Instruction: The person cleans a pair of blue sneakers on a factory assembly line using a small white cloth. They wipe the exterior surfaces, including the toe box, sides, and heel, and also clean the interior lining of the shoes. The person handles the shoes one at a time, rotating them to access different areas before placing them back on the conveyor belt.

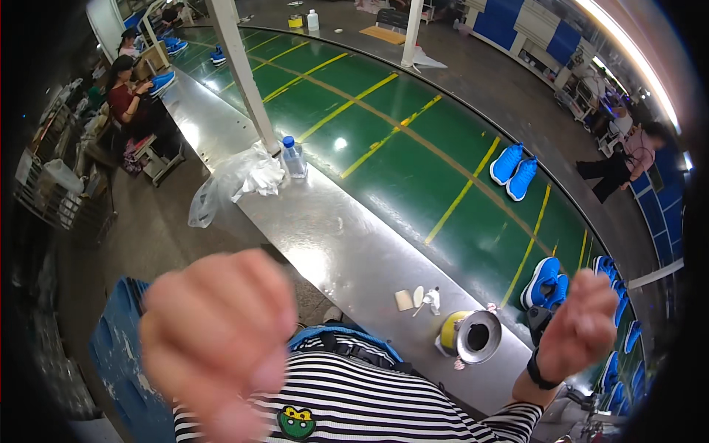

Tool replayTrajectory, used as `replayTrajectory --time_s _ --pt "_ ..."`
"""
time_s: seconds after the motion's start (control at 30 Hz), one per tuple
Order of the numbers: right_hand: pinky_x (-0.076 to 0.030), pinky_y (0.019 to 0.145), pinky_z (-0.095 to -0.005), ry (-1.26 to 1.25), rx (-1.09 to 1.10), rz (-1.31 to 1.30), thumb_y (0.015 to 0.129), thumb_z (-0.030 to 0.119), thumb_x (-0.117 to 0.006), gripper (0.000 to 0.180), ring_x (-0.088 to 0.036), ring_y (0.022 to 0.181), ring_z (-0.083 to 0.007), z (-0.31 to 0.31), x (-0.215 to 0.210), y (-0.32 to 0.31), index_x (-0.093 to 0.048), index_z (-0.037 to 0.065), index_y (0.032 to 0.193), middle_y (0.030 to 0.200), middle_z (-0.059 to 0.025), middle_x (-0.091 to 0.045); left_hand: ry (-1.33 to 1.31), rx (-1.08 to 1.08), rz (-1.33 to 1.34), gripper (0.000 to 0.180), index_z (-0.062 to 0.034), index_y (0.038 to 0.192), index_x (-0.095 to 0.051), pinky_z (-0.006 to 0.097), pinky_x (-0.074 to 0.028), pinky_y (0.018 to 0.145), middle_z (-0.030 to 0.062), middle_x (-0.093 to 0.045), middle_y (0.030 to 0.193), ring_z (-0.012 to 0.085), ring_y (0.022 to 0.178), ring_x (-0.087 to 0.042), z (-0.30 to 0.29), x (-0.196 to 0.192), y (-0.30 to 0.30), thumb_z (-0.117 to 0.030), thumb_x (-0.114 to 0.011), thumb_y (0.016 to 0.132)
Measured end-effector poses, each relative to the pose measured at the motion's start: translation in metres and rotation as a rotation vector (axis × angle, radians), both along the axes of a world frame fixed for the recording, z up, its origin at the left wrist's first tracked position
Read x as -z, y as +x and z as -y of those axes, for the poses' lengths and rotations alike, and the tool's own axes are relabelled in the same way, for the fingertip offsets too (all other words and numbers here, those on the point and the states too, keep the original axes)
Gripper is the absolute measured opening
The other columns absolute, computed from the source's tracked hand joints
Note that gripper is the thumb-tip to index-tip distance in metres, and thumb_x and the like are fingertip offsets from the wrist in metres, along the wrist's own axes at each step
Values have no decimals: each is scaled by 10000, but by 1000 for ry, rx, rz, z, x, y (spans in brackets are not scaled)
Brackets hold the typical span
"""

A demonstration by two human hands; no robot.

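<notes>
My left hand (214, 332) is raised close to the camera and blurred, its fingers curled into a loose fist with nothing in it. My right hand (580, 325) hangs over the steel bench edge, fingers loosely bent and apart, empty, with a black band on the wrist. It is nearest to a pair of blue shoes (545, 283) on the green conveyor belt (384, 148). A round metal can with a yellow side (469, 336) stands on the steel bench (347, 251) between my hands.
Another pair of blue shoes (515, 170) rides further up the belt, and more blue shoes (624, 347) crowd the right end. A water bottle (293, 156), a crumpled plastic bag (233, 181) and small white scraps (417, 297) lie on the bench. Seated workers (125, 96) are at far left; another person (628, 159) at right.
</notes>
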State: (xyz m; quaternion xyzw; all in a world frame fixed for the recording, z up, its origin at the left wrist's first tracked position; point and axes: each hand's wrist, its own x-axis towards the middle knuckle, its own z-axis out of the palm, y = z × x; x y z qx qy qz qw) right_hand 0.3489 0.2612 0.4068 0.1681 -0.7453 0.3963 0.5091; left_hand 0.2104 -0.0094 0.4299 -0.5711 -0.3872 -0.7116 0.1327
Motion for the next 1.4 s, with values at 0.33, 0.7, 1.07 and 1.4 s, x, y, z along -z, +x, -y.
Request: replayTrajectory --time_s 0.33,0.7,1.07,1.4 --pt "-295 721 -321 -46 -480 -109 837 342 -554 161 -418 770 -112 122 -41 -53 -667 305 947 761 104 -520 283 -180 -133 73 -106 728 -609 321 -417 656 46 -540 713 178 642 -519 97 -10 1 -149 -613 787" --pt "-301 672 -298 -217 -601 -70 815 290 -610 116 -413 715 -116 199 -50 -136 -664 291 917 750 84 -498 -55 -300 -23 317 -66 764 -559 237 -479 685 43 -638 754 186 711 -634 214 -10 1 177 -705 623" --pt "-349 758 -308 -228 -775 -23 854 249 -593 189 -379 794 -141 292 -28 -292 -593 79 937 811 -27 -459 42 -750 -121 234 -185 979 -641 256 -416 638 -25 -503 884 80 694 -507 341 13 -138 -209 -735 767" --pt "-404 884 -321 -299 317 345 811 263 -698 512 -512 1005 -184 299 75 -632 -498 -13 1193 1152 -91 -512 -117 -803 -119 121 -86 769 -579 335 -440 587 76 -520 825 189 662 -518 581 44 -252 -187 -593 834"
